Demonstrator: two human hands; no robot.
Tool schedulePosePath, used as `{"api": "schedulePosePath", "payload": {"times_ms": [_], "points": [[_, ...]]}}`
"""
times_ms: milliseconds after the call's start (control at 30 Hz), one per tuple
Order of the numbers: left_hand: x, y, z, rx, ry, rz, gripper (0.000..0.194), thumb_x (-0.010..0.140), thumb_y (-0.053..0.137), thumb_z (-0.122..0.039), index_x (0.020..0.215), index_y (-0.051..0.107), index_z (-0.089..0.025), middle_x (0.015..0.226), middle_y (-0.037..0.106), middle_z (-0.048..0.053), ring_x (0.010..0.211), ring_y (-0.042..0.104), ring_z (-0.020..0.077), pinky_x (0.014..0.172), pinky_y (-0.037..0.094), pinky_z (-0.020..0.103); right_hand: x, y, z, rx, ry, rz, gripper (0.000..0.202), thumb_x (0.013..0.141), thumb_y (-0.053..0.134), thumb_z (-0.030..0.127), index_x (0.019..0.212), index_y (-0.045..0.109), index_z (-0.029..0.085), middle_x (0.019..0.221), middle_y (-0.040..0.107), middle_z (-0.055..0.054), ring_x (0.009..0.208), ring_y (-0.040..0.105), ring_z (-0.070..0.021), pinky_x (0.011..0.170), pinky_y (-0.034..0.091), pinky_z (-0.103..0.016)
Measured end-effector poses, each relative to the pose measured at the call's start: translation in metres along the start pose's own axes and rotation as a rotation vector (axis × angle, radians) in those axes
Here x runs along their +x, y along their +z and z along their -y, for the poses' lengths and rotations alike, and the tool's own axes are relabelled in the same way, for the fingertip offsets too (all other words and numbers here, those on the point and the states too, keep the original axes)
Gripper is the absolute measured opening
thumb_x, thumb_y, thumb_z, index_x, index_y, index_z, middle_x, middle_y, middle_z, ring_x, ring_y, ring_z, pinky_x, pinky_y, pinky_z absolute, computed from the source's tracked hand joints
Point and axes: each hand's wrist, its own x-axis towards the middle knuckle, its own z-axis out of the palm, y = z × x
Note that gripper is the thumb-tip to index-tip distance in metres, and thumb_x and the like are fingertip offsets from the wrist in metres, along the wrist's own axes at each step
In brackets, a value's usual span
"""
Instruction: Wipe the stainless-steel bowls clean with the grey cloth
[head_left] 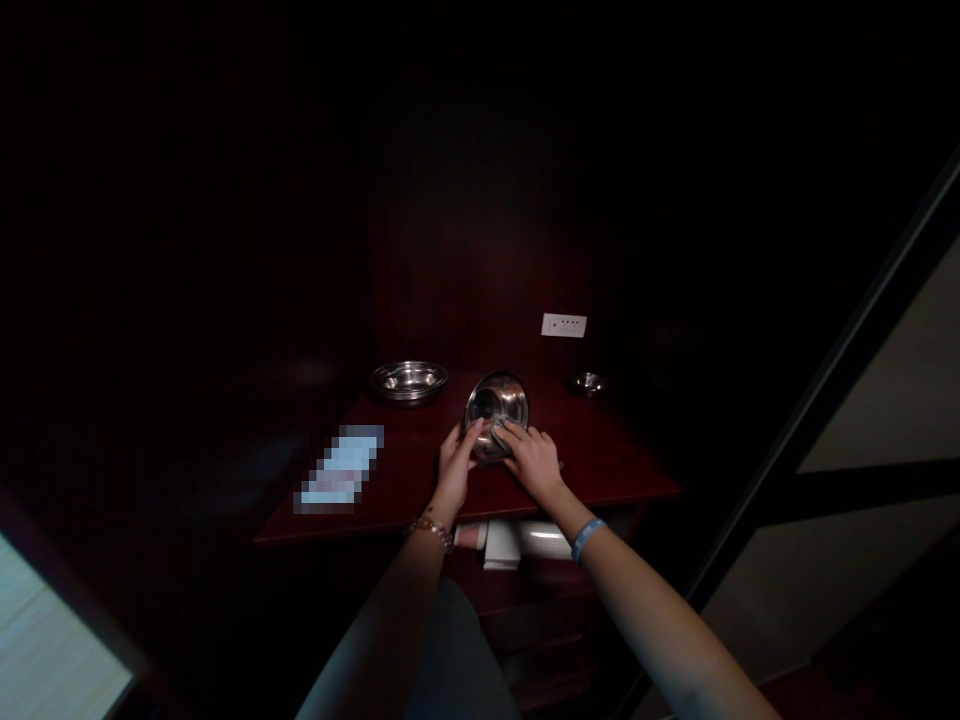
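Silvery bowl tilted behind the table's front edge, the left hand is bracing it, best firmly, while the right hand is pressing a cloth-like wad inside.

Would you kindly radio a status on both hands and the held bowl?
Left hand holding tilted metal bowl. Right hand: fingers inside it, on something greyish. Metal dishes left, small bowl right, both apart.
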Motion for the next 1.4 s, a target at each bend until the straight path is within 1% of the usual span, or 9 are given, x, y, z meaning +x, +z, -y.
{"api": "schedulePosePath", "payload": {"times_ms": [200, 367, 533, 667, 867, 1000, 1133, 1233, 1400], "points": [[0.002, 0.001, 0.005, 0.066, 0.002, -0.007, 0.060, 0.071, 0.076, -0.046, 0.122, 0.056, -0.022, 0.124, 0.065, 0.012, 0.111, 0.064, 0.0242, 0.090, 0.052, 0.035, 0.001, 0.002, -0.004, 0.040, -0.048, -0.011, 0.060, 0.083, 0.063, 0.011, 0.138, 0.051, 0.030, 0.144, 0.053, -0.003, 0.121, 0.053, -0.0247, 0.099, 0.046, -0.040], [0.004, 0.006, 0.012, 0.102, 0.016, 0.056, 0.053, 0.068, 0.077, -0.035, 0.113, 0.055, -0.020, 0.120, 0.066, 0.010, 0.113, 0.062, 0.0226, 0.103, 0.043, 0.037, 0.001, 0.008, -0.006, 0.130, -0.074, -0.025, 0.056, 0.086, 0.058, 0.011, 0.140, 0.050, 0.025, 0.140, 0.056, -0.007, 0.122, 0.055, -0.0231, 0.102, 0.046, -0.037], [0.006, 0.008, 0.017, 0.108, 0.048, 0.100, 0.052, 0.066, 0.077, -0.030, 0.111, 0.052, -0.022, 0.121, 0.064, 0.008, 0.114, 0.061, 0.0206, 0.105, 0.041, 0.035, 0.002, 0.012, -0.005, 0.270, -0.100, -0.034, 0.047, 0.088, 0.056, 0.014, 0.135, 0.054, 0.020, 0.131, 0.063, -0.009, 0.120, 0.058, -0.0218, 0.102, 0.047, -0.036], [0.005, 0.005, 0.015, 0.124, 0.012, 0.088, 0.048, 0.070, 0.074, -0.037, 0.111, 0.056, -0.022, 0.120, 0.065, 0.009, 0.114, 0.060, 0.0224, 0.096, 0.047, 0.033, 0.003, 0.011, -0.004, 0.343, -0.124, -0.012, 0.044, 0.088, 0.059, 0.019, 0.132, 0.057, 0.021, 0.131, 0.064, -0.008, 0.119, 0.060, -0.0215, 0.102, 0.047, -0.034], [0.005, -0.001, 0.008, 0.132, -0.017, 0.037, 0.057, 0.071, 0.072, -0.050, 0.120, 0.058, -0.024, 0.123, 0.064, 0.010, 0.108, 0.063, 0.0244, 0.077, 0.052, 0.029, 0.002, 0.004, -0.002, 0.386, -0.157, 0.038, 0.050, 0.088, 0.059, 0.028, 0.138, 0.052, 0.029, 0.138, 0.059, 0.000, 0.122, 0.059, -0.0183, 0.101, 0.047, -0.030], [0.005, 0.000, 0.007, 0.111, -0.001, 0.000, 0.059, 0.071, 0.071, -0.057, 0.116, 0.060, -0.019, 0.114, 0.068, 0.011, 0.101, 0.066, 0.0234, 0.077, 0.053, 0.029, 0.001, 0.001, 0.001, 0.347, -0.127, 0.060, 0.052, 0.085, 0.060, 0.027, 0.137, 0.053, 0.032, 0.137, 0.060, 0.004, 0.121, 0.059, -0.0180, 0.101, 0.048, -0.030], [0.007, 0.001, 0.008, 0.115, 0.062, -0.039, 0.061, 0.073, 0.065, -0.065, 0.111, 0.063, -0.017, 0.105, 0.070, 0.010, 0.096, 0.067, 0.0223, 0.081, 0.053, 0.031, -0.001, -0.001, 0.002, 0.329, -0.115, 0.047, 0.051, 0.083, 0.061, 0.031, 0.133, 0.057, 0.030, 0.136, 0.061, 0.002, 0.121, 0.059, -0.0191, 0.103, 0.046, -0.031], [0.008, 0.001, 0.010, 0.138, 0.077, -0.063, 0.062, 0.075, 0.061, -0.069, 0.108, 0.064, -0.017, 0.101, 0.071, 0.010, 0.094, 0.067, 0.0226, 0.083, 0.053, 0.033, -0.001, -0.002, 0.002, 0.325, -0.117, 0.048, 0.045, 0.086, 0.056, 0.029, 0.132, 0.059, 0.029, 0.135, 0.062, 0.003, 0.122, 0.058, -0.0170, 0.106, 0.044, -0.031], [0.009, 0.002, 0.011, 0.149, 0.086, -0.059, 0.061, 0.078, 0.057, -0.069, 0.111, 0.063, -0.018, 0.104, 0.071, 0.011, 0.099, 0.067, 0.0233, 0.087, 0.052, 0.035, 0.000, 0.001, 0.002, 0.245, -0.021, 0.008, 0.039, 0.091, 0.049, 0.028, 0.127, 0.062, 0.032, 0.134, 0.062, 0.004, 0.120, 0.058, -0.0158, 0.104, 0.045, -0.030]]}}
